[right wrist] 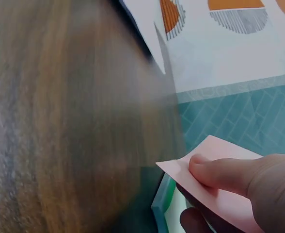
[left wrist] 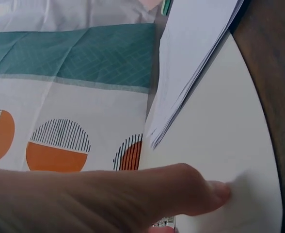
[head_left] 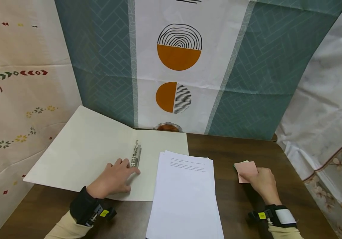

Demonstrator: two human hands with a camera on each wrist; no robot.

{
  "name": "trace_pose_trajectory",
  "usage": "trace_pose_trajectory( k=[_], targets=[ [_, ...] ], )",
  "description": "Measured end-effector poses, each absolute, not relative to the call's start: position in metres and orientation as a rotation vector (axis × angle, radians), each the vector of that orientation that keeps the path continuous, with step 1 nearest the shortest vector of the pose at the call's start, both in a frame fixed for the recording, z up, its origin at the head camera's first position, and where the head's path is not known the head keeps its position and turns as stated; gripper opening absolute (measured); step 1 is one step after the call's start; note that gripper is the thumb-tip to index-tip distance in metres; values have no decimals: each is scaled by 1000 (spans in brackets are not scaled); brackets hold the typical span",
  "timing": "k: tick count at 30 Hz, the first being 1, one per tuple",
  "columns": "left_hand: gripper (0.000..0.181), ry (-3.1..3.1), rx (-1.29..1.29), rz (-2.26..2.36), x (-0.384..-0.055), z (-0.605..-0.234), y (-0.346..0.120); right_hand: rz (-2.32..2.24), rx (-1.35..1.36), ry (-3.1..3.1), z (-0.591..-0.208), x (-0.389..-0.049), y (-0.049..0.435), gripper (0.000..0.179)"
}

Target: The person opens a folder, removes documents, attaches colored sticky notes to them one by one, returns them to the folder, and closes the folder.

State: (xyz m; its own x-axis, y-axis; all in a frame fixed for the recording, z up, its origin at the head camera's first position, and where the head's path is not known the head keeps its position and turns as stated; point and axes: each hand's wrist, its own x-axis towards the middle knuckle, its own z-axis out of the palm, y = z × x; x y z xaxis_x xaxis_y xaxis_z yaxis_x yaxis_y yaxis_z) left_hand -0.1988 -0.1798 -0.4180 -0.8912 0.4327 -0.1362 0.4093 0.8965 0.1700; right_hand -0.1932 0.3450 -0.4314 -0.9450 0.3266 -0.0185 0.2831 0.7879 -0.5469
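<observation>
An open white ring binder (head_left: 78, 149) lies at the left, its metal ring mechanism (head_left: 136, 154) near the fold. My left hand (head_left: 114, 177) rests over the binder just below the mechanism, with the thumb (left wrist: 219, 191) low against the white cover in the left wrist view. A stack of printed paper (head_left: 185, 196) overlaps the binder's right cover. At the right, my right hand (head_left: 262, 182) pinches a pink square of paper (head_left: 247, 170) between thumb and fingers. Something with a green-and-white edge (right wrist: 169, 196) shows beneath the pink paper; its kind is partly hidden.
The dark wooden table (head_left: 236, 146) has a rounded right edge. Behind it hangs a teal and white cloth (head_left: 171, 76) with orange half-circles. A patterned cream cloth (head_left: 24, 99) hangs at the left and a white floral one (head_left: 323, 139) at the right.
</observation>
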Motion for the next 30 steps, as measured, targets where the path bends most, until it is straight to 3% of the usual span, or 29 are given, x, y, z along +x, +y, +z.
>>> trace_pose_trajectory(
  k=[6, 14, 22, 30],
  targets=[
    [45, 2923, 660, 221, -198, -421, -179, 917, -480, -2886, -428, -192, 341, 64],
    [32, 2962, 743, 284, -197, -422, -179, 1026, -490, -2853, -424, -188, 330, 44],
    [23, 2927, 978, 559, -199, -416, -165, 1147, -462, -2862, -418, -187, 313, 55],
    [20, 2926, 1026, 653, -202, -408, -147, 1310, -416, -2851, -413, -186, 292, 50]
  ],
)
